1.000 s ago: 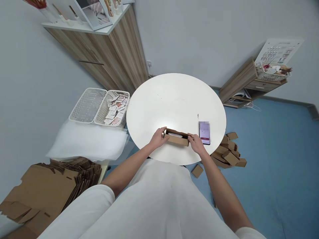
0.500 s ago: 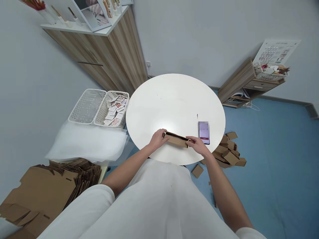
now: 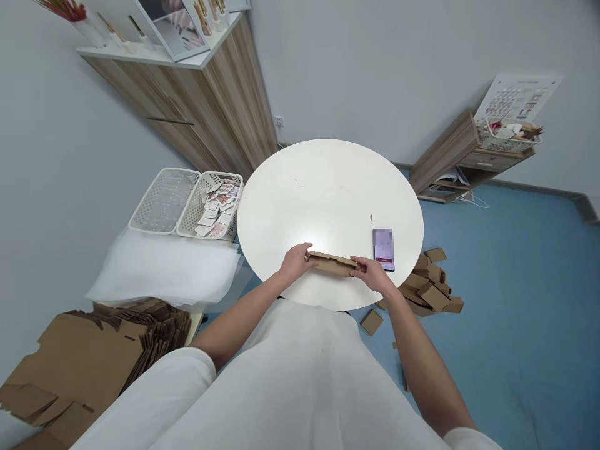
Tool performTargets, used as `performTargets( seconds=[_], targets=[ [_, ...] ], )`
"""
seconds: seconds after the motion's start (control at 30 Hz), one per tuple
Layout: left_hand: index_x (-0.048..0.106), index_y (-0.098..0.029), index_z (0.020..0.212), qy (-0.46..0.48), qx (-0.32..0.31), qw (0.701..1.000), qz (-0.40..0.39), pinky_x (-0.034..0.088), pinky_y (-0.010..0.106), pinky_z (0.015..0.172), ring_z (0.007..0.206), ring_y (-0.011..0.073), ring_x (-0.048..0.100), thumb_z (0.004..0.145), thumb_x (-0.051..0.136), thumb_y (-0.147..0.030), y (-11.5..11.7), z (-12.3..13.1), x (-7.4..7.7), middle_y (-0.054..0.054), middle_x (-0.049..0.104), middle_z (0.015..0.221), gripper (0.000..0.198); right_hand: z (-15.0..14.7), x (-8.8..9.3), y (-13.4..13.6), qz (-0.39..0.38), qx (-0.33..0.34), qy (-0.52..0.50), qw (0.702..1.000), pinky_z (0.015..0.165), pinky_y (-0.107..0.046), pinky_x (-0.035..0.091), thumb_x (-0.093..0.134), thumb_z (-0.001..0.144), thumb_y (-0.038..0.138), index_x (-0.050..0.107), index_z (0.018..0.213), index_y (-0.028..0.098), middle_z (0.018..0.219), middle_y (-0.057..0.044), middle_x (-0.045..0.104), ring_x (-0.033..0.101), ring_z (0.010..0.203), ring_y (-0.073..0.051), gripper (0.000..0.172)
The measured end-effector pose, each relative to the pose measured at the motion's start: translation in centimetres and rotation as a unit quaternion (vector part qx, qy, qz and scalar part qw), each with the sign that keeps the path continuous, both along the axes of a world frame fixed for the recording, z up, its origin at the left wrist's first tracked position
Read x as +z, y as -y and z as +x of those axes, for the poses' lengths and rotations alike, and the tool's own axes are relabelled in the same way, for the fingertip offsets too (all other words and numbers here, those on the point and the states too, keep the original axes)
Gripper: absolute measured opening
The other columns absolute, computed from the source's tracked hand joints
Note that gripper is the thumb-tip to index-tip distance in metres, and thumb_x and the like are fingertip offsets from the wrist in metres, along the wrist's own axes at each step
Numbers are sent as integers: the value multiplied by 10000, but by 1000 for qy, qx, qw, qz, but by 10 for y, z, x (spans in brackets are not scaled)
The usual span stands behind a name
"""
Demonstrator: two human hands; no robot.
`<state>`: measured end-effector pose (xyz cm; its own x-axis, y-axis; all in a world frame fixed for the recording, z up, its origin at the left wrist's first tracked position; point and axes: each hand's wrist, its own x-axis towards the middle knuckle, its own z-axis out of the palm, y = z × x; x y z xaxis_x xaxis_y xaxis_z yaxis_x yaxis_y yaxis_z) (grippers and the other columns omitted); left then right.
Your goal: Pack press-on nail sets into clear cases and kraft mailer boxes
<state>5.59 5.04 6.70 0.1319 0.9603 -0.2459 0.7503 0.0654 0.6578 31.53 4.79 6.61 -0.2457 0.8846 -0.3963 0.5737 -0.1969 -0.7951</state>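
A small brown cardboard box [image 3: 332,263] lies on the near part of the round white table [image 3: 328,187], its lid folded down. My left hand [image 3: 296,262] grips the box's left end with curled fingers. At the right end my right hand [image 3: 372,272] does the same. A phone [image 3: 383,248] with a lit screen lies flat on the table just right of my right hand.
Two white plastic baskets [image 3: 187,200] stand to the left, one holding several small packets. White foam sheets [image 3: 164,269] and flat cardboard blanks [image 3: 94,356] lie lower left. Several folded brown boxes [image 3: 431,287] are piled on the blue floor at right. Wooden cabinets stand behind.
The box's lid, open a second ago with a white item showing inside, has come down flat. Both hands have stayed on the box's ends.
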Motion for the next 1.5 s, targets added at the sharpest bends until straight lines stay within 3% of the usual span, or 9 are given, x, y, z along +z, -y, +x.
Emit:
performTargets(
  seconds=[0.17,0.3,0.43,0.73,0.9,1.13,1.27,1.37,1.5],
  targets=[
    [533,-215,1076,13,7,1000,-20,440,279,642,707,173,566,643,674,-317,-2,1,2,9,589,803,467,0,-2,0,14,4,4,1000,627,-275,425,635,662,288,566,1143,232,711,16,585,512,630,-121,489],
    [573,-219,1002,4,-40,999,25,428,288,658,716,181,555,701,621,-335,0,-4,0,20,580,781,326,-3,-2,2,34,10,46,998,645,-284,431,614,683,287,563,1142,240,762,2,573,517,664,-135,464],
    [581,-214,1029,16,-65,996,63,422,293,672,703,181,544,725,584,-421,5,-9,-1,32,564,767,368,-7,0,5,64,23,92,993,700,-306,433,578,718,255,554,1154,249,799,-21,566,533,722,-163,437],
    [622,-236,1017,35,-26,998,42,432,293,725,777,169,526,832,399,-456,9,-6,5,45,514,852,364,-8,-3,9,81,26,105,991,733,-324,430,542,755,257,526,1189,259,813,-34,552,540,762,-187,435],
    [629,-236,1031,56,52,996,-41,433,284,744,797,159,533,828,421,-408,8,-7,2,43,538,902,338,-10,-1,14,84,40,77,993,744,-338,457,521,782,368,490,1225,249,915,-60,532,547,802,-189,459],
    [532,-181,1159,137,150,969,-140,448,235,634,761,143,578,696,626,-351,16,-12,-13,42,598,937,502,-14,-20,26,61,-80,-2,995,733,-342,497,475,793,433,507,1201,250,1031,-73,531,575,829,-170,448],
    [544,-161,1133,125,166,970,-128,458,256,698,821,168,598,671,656,-362,20,-12,-16,65,619,991,516,-14,-34,32,-6,-138,-51,989,687,-344,511,504,767,455,470,1233,260,1131,-67,554,588,815,-172,507],
    [583,-176,1051,98,143,981,-83,454,264,733,837,175,603,703,622,-345,22,-9,-11,56,640,962,389,-15,-39,35,-1,-150,-41,988,713,-354,497,496,767,465,481,1225,267,1133,-53,568,587,802,-167,500],
    [617,-215,908,55,44,997,-21,431,273,676,767,175,591,821,449,-350,26,-4,-2,26,641,818,233,-17,-40,37,15,-153,-27,988,732,-356,478,464,778,482,487,1223,269,1094,-52,578,580,786,-163,494]
  ],
)
